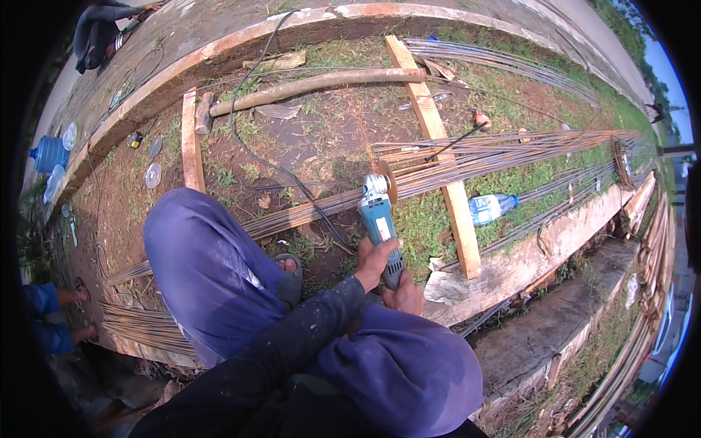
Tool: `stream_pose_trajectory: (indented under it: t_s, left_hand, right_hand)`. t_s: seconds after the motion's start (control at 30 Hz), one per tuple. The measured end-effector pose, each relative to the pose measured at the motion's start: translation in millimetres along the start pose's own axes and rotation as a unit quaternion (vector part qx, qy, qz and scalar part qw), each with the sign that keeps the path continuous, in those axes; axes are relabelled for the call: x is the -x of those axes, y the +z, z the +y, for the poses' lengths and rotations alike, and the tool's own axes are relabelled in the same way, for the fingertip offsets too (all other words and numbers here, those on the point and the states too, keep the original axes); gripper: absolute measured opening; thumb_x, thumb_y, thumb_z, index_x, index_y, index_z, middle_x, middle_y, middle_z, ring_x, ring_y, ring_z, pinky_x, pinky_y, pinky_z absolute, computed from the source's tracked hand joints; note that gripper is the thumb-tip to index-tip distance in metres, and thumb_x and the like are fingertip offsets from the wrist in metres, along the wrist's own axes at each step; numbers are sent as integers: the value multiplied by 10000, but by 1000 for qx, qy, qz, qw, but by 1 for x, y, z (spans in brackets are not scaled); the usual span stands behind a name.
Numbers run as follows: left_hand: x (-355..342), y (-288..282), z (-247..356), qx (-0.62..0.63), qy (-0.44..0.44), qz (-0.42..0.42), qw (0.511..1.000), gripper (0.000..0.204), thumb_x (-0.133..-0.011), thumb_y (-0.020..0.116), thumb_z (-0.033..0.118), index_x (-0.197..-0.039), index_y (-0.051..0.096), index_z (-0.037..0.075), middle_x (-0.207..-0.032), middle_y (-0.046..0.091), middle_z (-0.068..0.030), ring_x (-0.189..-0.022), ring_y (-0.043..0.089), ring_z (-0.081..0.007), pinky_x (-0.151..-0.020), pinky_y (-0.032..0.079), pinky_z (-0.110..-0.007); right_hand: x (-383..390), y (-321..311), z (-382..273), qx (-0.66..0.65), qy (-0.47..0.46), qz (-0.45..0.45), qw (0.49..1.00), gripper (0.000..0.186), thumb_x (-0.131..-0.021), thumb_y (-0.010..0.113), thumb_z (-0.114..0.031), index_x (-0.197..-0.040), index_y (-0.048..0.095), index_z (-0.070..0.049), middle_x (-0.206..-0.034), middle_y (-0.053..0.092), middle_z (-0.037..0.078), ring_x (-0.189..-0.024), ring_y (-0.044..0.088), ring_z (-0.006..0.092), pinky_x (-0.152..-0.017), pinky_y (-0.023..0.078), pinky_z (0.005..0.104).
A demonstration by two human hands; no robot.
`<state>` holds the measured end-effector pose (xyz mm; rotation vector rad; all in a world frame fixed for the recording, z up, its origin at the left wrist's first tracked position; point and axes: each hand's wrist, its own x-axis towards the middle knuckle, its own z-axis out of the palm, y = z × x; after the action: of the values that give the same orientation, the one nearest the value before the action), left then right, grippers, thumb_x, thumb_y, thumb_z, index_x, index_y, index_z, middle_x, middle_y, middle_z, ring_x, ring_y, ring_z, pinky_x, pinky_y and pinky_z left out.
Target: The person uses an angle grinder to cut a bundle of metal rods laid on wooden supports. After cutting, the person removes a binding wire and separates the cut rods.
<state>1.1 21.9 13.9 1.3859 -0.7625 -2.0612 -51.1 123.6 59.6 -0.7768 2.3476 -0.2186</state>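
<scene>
My left hand [374,261] grips the body of a teal angle grinder [378,220], and my right hand [401,296] is closed around its dark rear end. The disc [390,182] stands on edge at a bundle of rusty steel bars [321,204], with faint orange sparks above it; whether it touches them I cannot tell for sure. The bars lie across a wooden beam [458,230]. A black cable [290,175] runs over the ground near the tool. My bent legs in purple trousers are below, with a sandaled foot beside the bars.
A sledgehammer [204,113], another beam [191,146], a plastic bottle [491,208], a blue water jug [50,155] and more bars [146,328] lie around. A concrete ledge [540,328] runs along the right. One person sits at top left; another's legs show at lower left.
</scene>
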Motion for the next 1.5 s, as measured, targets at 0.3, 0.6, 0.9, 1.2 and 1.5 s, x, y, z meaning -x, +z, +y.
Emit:
stream_pose_trajectory:
  t_s: [0.3,0.6,0.9,1.2,1.5]
  left_hand:
    - [-2,1,9,14,16,-1,1000,253,-775,755,205,-920,660,21,-823,652,-40,-733,616,-141,-668,483,-333]
    - [22,0,-5,-9,-5,-28,1000,276,-792,743,169,-996,620,31,-895,625,-42,-829,606,-151,-735,489,-353]
    - [14,2,-5,-5,2,-16,1000,242,-787,735,186,-946,624,40,-855,612,-32,-785,589,-144,-703,476,-347]
    - [-4,-1,2,6,23,2,1000,246,-781,751,217,-914,644,39,-797,631,-21,-709,603,-135,-652,474,-333]
    - [13,1,7,-27,6,-11,1000,269,-783,738,205,-959,622,38,-841,607,-33,-769,587,-145,-691,473,-349]
  right_hand:
    - [-8,10,2,10,-18,29,999,454,-715,758,-303,-1037,574,-40,-800,685,282,-801,665,494,-754,519,577]
    - [12,18,26,-8,4,14,1000,401,-768,730,-333,-997,554,-55,-789,688,270,-800,668,484,-759,502,575]
    - [9,9,18,-11,-2,12,1000,436,-757,748,-330,-1036,557,-54,-816,692,273,-818,664,493,-762,502,580]
    - [-5,4,-2,18,2,13,1000,467,-716,756,-334,-1039,573,-50,-838,694,277,-846,668,487,-789,519,567]
    - [3,10,11,3,-2,22,1000,442,-724,765,-320,-999,561,-39,-815,690,281,-831,669,491,-773,520,566]
